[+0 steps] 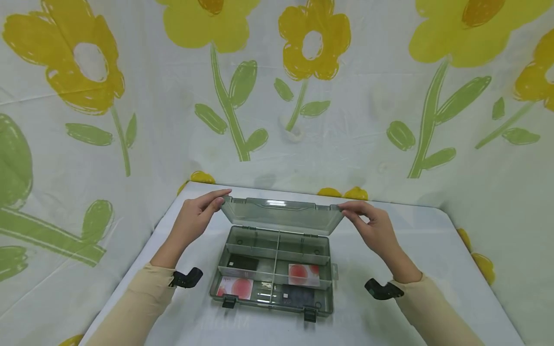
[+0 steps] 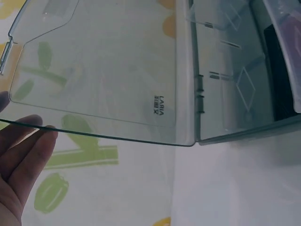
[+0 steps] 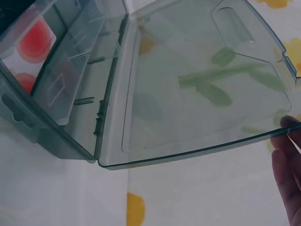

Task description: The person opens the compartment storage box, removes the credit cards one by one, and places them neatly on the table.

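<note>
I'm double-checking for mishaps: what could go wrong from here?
The raised lid might drop if the left hand or right hand slips, since each grips it only near a corner. The latches jut outward and could snag. A jolt to the compartment box could shift the cards inside.

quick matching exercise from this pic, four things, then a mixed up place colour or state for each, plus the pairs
1. lid
2. dark "VIP" card
3. left hand
4. left sleeve

A. beige
B. at the lid's left corner
C. see-through, tilted up
D. in the front right compartment

Pairs: 1-C, 2-D, 3-B, 4-A
</note>
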Available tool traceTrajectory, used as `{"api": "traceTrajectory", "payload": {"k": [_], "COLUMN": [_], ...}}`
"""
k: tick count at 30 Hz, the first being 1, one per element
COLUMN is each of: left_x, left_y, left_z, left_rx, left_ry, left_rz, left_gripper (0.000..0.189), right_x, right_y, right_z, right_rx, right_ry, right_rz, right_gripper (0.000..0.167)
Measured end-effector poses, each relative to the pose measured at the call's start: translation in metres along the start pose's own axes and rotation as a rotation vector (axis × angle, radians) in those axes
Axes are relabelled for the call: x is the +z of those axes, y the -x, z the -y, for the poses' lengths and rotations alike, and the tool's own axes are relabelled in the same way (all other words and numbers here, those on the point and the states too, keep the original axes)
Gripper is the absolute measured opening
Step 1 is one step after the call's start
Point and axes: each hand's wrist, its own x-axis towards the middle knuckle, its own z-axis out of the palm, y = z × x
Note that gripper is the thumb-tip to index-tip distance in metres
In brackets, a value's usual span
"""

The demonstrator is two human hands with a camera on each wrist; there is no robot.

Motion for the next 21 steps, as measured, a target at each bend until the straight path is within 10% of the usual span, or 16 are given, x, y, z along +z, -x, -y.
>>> {"api": "traceTrajectory", "payload": {"k": [11,21], "left_x": [0.020,0.030], "left_y": [-0.020,-0.024], "left_z": [0.007,0.013], "left_rx": [0.028,-0.054], "left_ry": [0.012,-0.016], "left_rz": [-0.183,0.042], "left_gripper": [0.033,0.069], "right_x": [0.017,0.029], "right_y": [-0.017,-0.017], "right_z": [-0.014,-0.020], "right_rx": [0.062,0.034], "right_ry": [-0.044,-0.004], "right_rz": [-0.042,-0.050], "right_gripper": [0.024,0.055]}}
